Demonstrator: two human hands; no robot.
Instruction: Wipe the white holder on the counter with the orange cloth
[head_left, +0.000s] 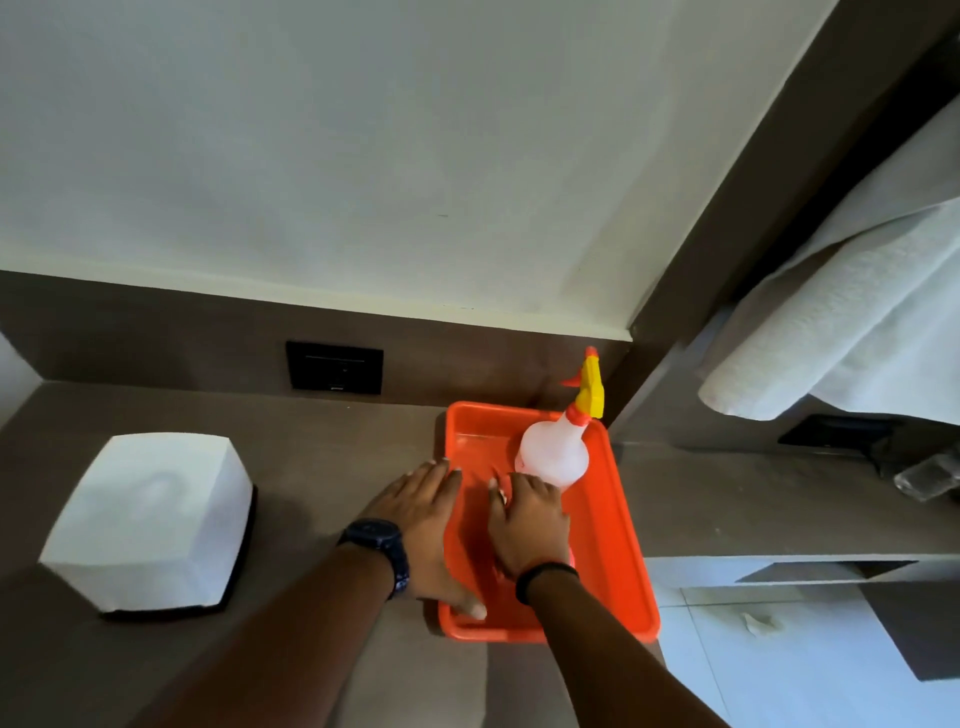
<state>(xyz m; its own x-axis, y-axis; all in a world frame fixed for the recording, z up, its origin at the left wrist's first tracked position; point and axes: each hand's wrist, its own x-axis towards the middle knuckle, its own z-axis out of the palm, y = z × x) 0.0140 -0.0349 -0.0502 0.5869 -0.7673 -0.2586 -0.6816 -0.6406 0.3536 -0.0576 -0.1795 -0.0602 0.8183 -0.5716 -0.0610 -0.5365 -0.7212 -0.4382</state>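
The white holder (150, 519), a boxy white case on a dark base, sits on the brown counter (322, 467) at the left, apart from both hands. An orange tray (618, 519) lies at the counter's right end. My left hand (421, 519) rests flat across the tray's left rim, fingers spread, thumb inside the tray. My right hand (530, 525) is inside the tray, palm down with the fingers curled into the orange cloth (478, 545). The cloth blends with the tray and is mostly hidden under the hand.
A translucent spray bottle (556, 457) with a yellow and orange trigger stands at the tray's back, just beyond my right fingers. A black wall socket (335, 366) is on the backsplash. A white towel (857, 322) hangs at the right above a lower shelf with a glass (930, 475).
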